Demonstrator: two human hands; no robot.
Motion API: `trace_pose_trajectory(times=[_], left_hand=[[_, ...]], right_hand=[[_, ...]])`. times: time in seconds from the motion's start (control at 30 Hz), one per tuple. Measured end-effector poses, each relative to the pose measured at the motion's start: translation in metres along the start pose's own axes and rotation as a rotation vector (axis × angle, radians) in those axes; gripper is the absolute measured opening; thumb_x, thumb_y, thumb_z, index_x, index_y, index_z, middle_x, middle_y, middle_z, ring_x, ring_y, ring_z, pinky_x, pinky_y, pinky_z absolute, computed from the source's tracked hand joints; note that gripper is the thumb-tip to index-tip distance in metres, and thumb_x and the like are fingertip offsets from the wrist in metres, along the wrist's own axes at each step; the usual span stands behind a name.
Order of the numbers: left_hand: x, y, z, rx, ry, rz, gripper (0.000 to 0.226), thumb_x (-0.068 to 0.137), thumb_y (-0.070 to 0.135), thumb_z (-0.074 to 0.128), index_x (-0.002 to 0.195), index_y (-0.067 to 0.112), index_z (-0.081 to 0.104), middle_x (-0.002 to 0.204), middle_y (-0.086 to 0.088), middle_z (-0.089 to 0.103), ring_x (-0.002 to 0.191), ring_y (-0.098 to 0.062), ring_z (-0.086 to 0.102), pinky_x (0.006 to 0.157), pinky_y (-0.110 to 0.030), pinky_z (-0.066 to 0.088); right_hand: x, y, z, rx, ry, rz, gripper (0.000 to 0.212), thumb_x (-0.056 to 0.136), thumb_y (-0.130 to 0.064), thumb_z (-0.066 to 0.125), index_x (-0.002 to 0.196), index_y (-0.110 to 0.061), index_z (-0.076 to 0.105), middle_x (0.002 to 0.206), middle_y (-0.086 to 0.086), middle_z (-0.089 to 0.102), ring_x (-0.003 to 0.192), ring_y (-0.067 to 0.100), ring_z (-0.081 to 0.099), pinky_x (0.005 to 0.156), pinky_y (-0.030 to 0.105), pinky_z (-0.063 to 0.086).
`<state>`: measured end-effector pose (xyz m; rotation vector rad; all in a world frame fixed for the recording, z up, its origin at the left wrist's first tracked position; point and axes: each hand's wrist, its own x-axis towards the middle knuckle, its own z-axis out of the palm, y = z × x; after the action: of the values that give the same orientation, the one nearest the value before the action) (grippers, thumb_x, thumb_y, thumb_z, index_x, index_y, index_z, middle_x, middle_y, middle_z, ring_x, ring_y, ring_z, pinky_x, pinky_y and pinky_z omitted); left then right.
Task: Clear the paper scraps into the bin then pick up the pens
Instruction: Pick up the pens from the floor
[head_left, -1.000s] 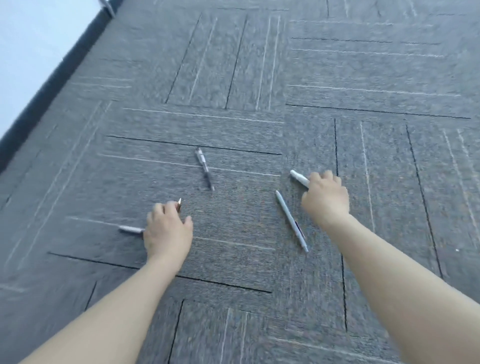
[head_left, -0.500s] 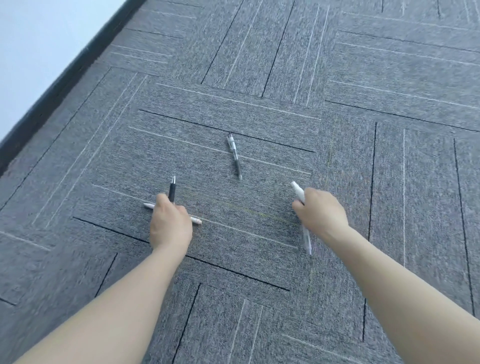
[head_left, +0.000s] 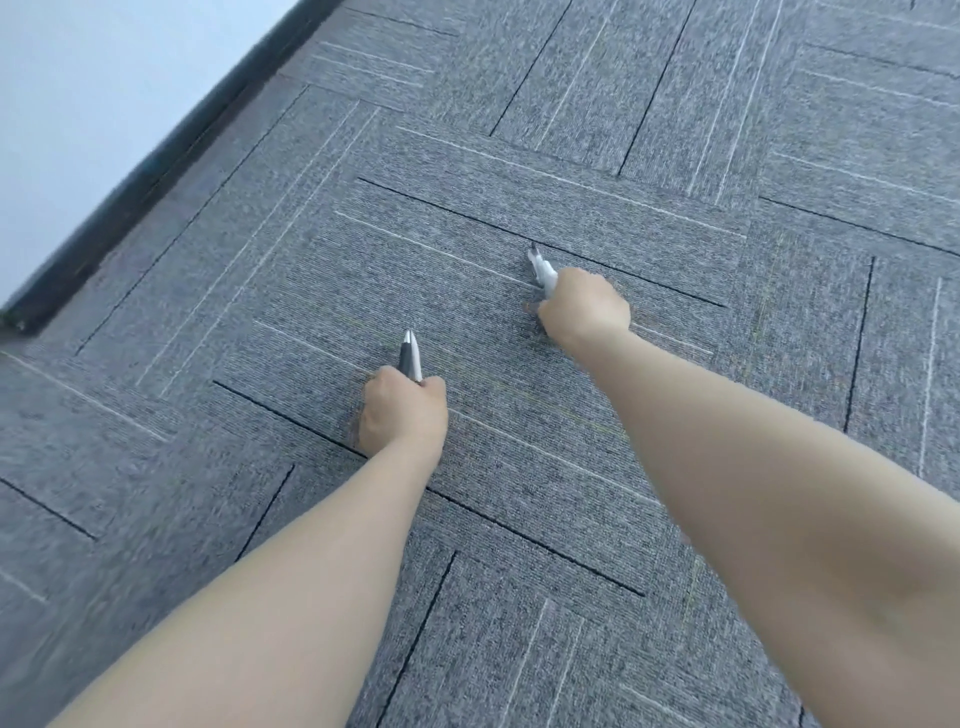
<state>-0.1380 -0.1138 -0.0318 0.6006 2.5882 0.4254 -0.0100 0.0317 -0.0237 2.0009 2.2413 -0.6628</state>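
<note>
My left hand (head_left: 404, 413) is closed in a fist low over the carpet, holding two pens (head_left: 410, 357), one black and one white, whose ends stick out past the knuckles. My right hand (head_left: 584, 306) is also closed, further away and to the right, gripping pens (head_left: 542, 270); a white barrel and a dark tip poke out toward the far side. Most of each pen is hidden inside the fists. No loose pen, paper scrap or bin shows on the floor.
Grey carpet tiles (head_left: 675, 130) with thin black and white lines cover the floor. A white wall (head_left: 78, 104) with a dark skirting strip (head_left: 156, 171) runs along the left.
My left hand has gathered the white pen beside the black one. My right hand moved forward to where the clear pen lay, and that pen no longer lies loose. The view shifted.
</note>
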Motion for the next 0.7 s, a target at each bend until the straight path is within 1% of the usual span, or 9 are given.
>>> trace_pose_trajectory(times=[0.07,0.1,0.2,0.27,0.37,0.4,0.53,0.63,0.7], left_hand=[[-0.006,0.003,0.001,-0.074,0.008,0.062,0.025,0.086,0.035,0.049,0.095,0.011,0.051,0.086,-0.006,0.059,0.070,-0.026,0.057,0.057,-0.032,0.041],[-0.008,0.006,0.001,-0.130,0.004,0.085,0.023,0.086,0.034,0.048,0.094,0.012,0.050,0.082,-0.004,0.058,0.067,-0.023,0.056,0.055,-0.031,0.040],[-0.013,0.026,0.002,-0.253,-0.059,0.210,0.016,0.091,0.031,0.046,0.093,0.015,0.045,0.072,0.000,0.055,0.057,-0.017,0.049,0.048,-0.028,0.033],[-0.018,0.047,0.004,-0.304,-0.136,0.336,0.015,0.093,0.030,0.043,0.094,0.015,0.044,0.070,-0.002,0.053,0.054,-0.019,0.047,0.046,-0.031,0.034],[-0.037,0.082,0.001,-0.467,-0.345,0.453,0.016,0.094,0.035,0.040,0.093,0.020,0.043,0.074,-0.008,0.056,0.059,-0.026,0.055,0.054,-0.050,0.053],[-0.051,0.093,-0.003,-0.497,-0.414,0.463,0.016,0.094,0.036,0.040,0.092,0.021,0.044,0.075,-0.008,0.057,0.059,-0.025,0.055,0.057,-0.051,0.055],[-0.120,0.135,-0.032,-0.586,-0.654,0.434,0.015,0.099,0.025,0.042,0.095,0.013,0.050,0.076,-0.005,0.058,0.059,-0.017,0.055,0.053,-0.035,0.050],[-0.175,0.169,-0.069,-0.576,-0.758,0.439,0.011,0.098,0.019,0.044,0.095,0.013,0.053,0.079,-0.004,0.062,0.064,-0.018,0.063,0.060,-0.039,0.057],[-0.208,0.191,-0.097,-0.580,-0.823,0.438,0.010,0.096,0.021,0.045,0.091,0.017,0.053,0.083,-0.005,0.066,0.074,-0.022,0.067,0.069,-0.047,0.059]], right_hand=[[-0.004,0.003,-0.002,0.149,-0.091,0.000,0.022,0.092,-0.029,0.058,0.093,-0.006,0.058,0.068,0.003,0.057,0.054,0.019,0.055,0.047,0.030,0.044],[-0.009,0.005,-0.002,0.291,-0.149,0.000,0.023,0.093,-0.029,0.059,0.091,-0.006,0.057,0.068,0.005,0.059,0.051,0.018,0.055,0.045,0.030,0.047],[-0.036,0.011,-0.009,0.733,-0.285,-0.002,0.025,0.094,-0.025,0.058,0.098,0.000,0.057,0.072,0.008,0.061,0.053,0.017,0.054,0.052,0.029,0.051],[-0.057,0.019,-0.022,0.900,-0.310,-0.005,0.024,0.095,-0.021,0.057,0.100,0.003,0.057,0.075,0.011,0.062,0.055,0.017,0.054,0.055,0.030,0.051],[-0.085,0.036,-0.058,0.993,-0.206,0.020,0.010,0.093,-0.012,0.052,0.088,-0.003,0.053,0.073,0.011,0.062,0.052,0.017,0.051,0.050,0.030,0.047],[-0.095,0.042,-0.072,1.009,-0.167,0.042,0.007,0.091,-0.010,0.051,0.087,-0.005,0.053,0.071,0.011,0.060,0.051,0.016,0.050,0.050,0.032,0.045],[-0.145,0.072,-0.132,1.087,-0.046,0.218,0.011,0.091,-0.010,0.048,0.083,-0.005,0.053,0.064,0.010,0.055,0.050,0.015,0.047,0.048,0.029,0.040],[-0.182,0.086,-0.179,1.213,0.022,0.361,0.012,0.094,-0.010,0.047,0.084,-0.007,0.052,0.066,0.015,0.051,0.056,0.023,0.051,0.049,0.030,0.042],[-0.205,0.087,-0.214,1.329,0.074,0.406,0.013,0.097,-0.009,0.043,0.088,-0.007,0.051,0.063,0.008,0.058,0.052,0.022,0.057,0.050,0.030,0.044]])
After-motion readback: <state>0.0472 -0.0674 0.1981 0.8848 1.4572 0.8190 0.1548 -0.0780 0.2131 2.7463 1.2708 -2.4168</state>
